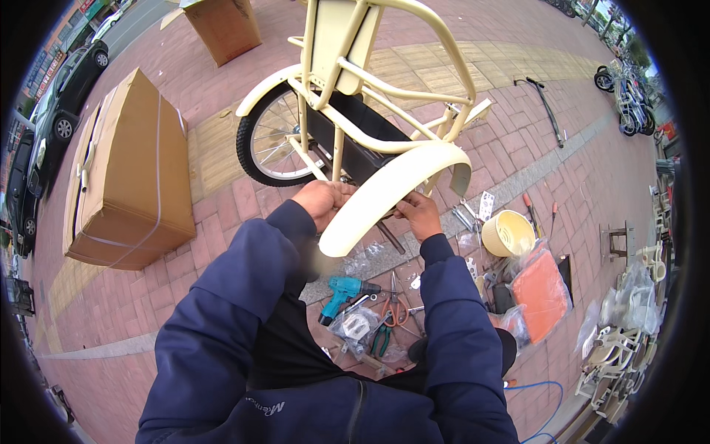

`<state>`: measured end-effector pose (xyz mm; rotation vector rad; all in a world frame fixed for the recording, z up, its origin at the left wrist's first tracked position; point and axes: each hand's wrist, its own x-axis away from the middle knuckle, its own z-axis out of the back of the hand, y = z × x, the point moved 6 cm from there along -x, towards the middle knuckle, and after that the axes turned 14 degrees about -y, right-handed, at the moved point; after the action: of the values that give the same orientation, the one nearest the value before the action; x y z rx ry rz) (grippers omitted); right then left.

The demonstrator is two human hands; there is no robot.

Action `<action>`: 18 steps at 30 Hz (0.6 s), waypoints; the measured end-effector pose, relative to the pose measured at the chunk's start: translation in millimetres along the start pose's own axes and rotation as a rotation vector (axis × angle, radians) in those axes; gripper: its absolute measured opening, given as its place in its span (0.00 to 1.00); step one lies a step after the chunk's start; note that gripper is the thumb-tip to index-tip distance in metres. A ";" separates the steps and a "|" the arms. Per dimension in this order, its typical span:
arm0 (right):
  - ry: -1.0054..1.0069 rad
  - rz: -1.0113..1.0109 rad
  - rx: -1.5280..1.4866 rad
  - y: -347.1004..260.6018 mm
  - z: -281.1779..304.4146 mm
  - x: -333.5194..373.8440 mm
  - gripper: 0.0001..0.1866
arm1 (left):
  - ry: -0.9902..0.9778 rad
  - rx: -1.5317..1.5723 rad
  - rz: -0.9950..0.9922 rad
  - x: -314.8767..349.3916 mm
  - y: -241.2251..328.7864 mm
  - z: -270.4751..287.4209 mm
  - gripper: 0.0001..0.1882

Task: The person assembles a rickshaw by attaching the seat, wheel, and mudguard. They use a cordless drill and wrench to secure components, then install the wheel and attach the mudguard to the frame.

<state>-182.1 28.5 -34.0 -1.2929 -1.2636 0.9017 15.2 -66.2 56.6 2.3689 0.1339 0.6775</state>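
Observation:
A curved cream fender (399, 189) arches in front of me, at the near side of a cream tricycle frame (351, 137). My left hand (322, 202) is closed at the fender's left side, below the frame tubes; what its fingertips pinch is hidden. On the fender's right side, my right hand (420, 214) has its thumb and fingers pressed together by the edge. Whatever they hold there is too small or covered to make out. Farther left, a spoked wheel (277, 140) with a black tyre sits under a second cream fender (268, 87).
Near my legs lie a teal cordless drill (342, 296), orange-handled pliers (396, 307) and green-handled pliers (381, 340). A cream basket (508, 233) and an orange pad (541, 288) are at right. A large cardboard box (137, 174) stands at left.

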 end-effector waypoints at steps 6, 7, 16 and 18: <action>-0.007 0.007 0.006 -0.7 -0.2 -2.3 0.08 | -0.148 -0.818 -0.090 -14.4 2.5 7.9 0.17; -0.006 0.002 0.007 0.2 0.4 -2.6 0.08 | -0.216 -0.918 -0.109 -19.0 -0.7 10.2 0.18; -0.017 0.024 -0.043 -0.9 -1.0 -4.0 0.08 | -0.438 -0.372 0.016 -35.2 -22.4 34.4 0.27; -0.008 0.017 -0.024 -2.0 -1.5 -4.1 0.08 | -0.454 -0.699 -0.032 -31.3 -16.8 26.2 0.27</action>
<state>-181.5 24.0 -32.5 -1.3223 -1.2749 0.9071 2.8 -76.3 15.5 1.7724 -0.2288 0.1136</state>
